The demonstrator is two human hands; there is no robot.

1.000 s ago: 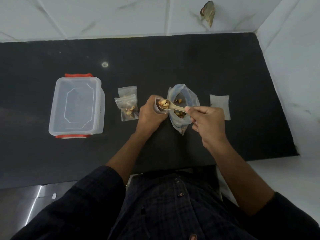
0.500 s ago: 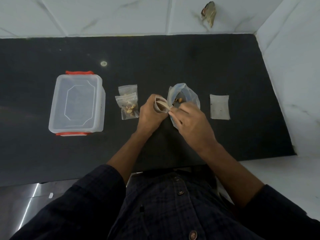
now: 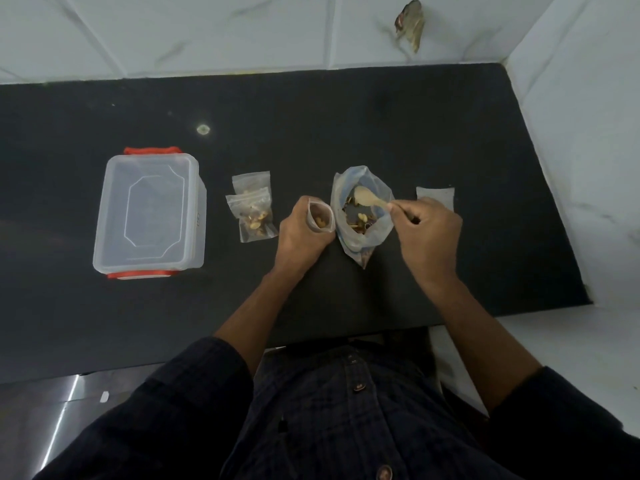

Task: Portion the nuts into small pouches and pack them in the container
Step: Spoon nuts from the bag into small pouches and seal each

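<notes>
My left hand [image 3: 299, 233] grips a small clear pouch [image 3: 320, 219] upright with its mouth open; a few nuts lie inside. My right hand [image 3: 427, 230] pinches the handle of a wooden spoon [image 3: 367, 199], whose empty bowl hangs over the open mouth of the large plastic nut bag [image 3: 363, 216] on the black counter. Two filled small pouches [image 3: 254, 211] lie to the left of my left hand. A clear container [image 3: 150, 213] with a shut lid and red clips stands at the far left.
Flat empty pouches [image 3: 436, 197] lie on the counter just beyond my right hand, partly hidden by it. White tiled walls [image 3: 571, 133] close the counter at the back and right. A small pale spot [image 3: 203, 129] marks the counter behind the container.
The spoon tipped its nuts into the small pouch, then my right hand swung it back right over the large bag. My left hand kept hold of the pouch.
</notes>
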